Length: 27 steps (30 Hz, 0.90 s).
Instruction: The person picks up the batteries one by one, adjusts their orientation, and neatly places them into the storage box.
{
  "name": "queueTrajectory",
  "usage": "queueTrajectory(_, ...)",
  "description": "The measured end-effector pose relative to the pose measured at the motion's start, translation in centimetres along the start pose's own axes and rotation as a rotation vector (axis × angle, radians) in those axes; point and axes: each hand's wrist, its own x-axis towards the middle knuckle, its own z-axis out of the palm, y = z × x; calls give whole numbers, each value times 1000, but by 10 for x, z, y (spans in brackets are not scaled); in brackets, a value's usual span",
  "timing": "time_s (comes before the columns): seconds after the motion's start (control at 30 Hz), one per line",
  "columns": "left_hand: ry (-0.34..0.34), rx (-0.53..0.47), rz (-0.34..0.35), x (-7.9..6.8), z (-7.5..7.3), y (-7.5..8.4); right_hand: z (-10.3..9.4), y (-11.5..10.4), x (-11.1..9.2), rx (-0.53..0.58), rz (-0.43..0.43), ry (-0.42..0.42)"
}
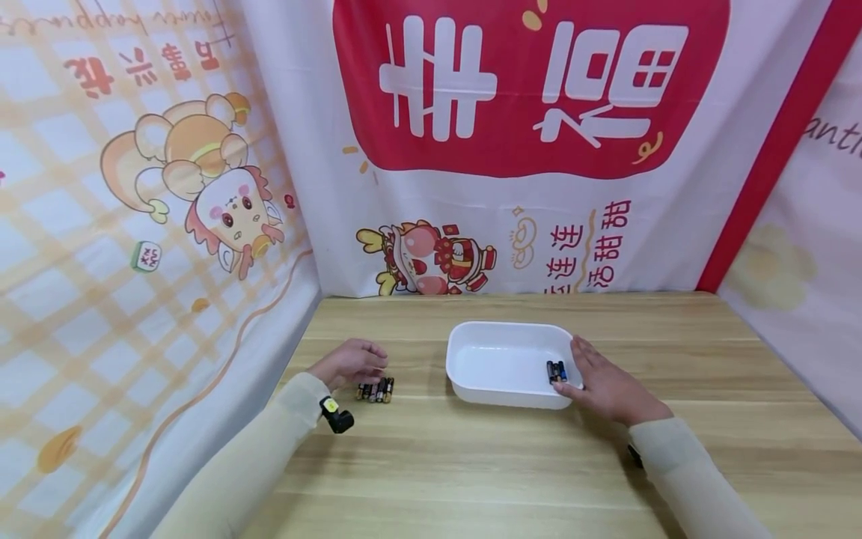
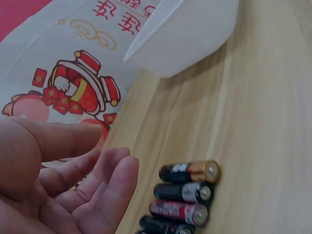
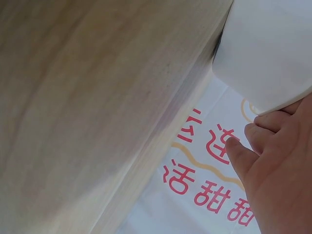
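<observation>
My left hand (image 1: pixel 355 361) hovers just above a row of several small batteries (image 1: pixel 376 390) on the table. Its fingers are loosely bent and apart from the thumb, with nothing seen between them. From the left wrist, a black-and-copper battery (image 2: pixel 190 171) lies nearest the white basin, beside a black-and-silver one (image 2: pixel 183 192) and a red one (image 2: pixel 179 211). The right hand (image 1: pixel 609 385) holds the right end of the white plastic basin (image 1: pixel 512 400), thumb at the front rim and fingers along the outer wall (image 3: pixel 268 53). Inside, a few batteries (image 1: pixel 557 372) lie together near that end.
Wood-grain table (image 1: pixel 431 464) runs under everything. Printed cloth hangs behind it (image 1: pixel 296 90) and along the left side (image 1: pixel 81 314). A red stripe (image 1: pixel 774 150) edges the back cloth at right. A black wrist device (image 1: pixel 337 416) sits on the left cuff.
</observation>
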Motion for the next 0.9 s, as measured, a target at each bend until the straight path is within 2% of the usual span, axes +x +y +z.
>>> queueTrajectory(0.2,3,9,-18,-3,-11,-16,1,1,0,-4,-1,-2)
queueTrajectory(0.43,50,17,-45,-5,-24,-29,0,0,-1,1,10,-10)
queueTrajectory(0.57,54,6,-48,-5,-33,-36,0,0,-1,9,18,-15)
queueTrajectory(0.77,75,-30,-61,-5,-44,-43,-1,-2,-1,11,21,-13)
queueTrajectory(0.9,87,-20,-62,-3,-47,-45,-2,-2,-1,14,26,-15)
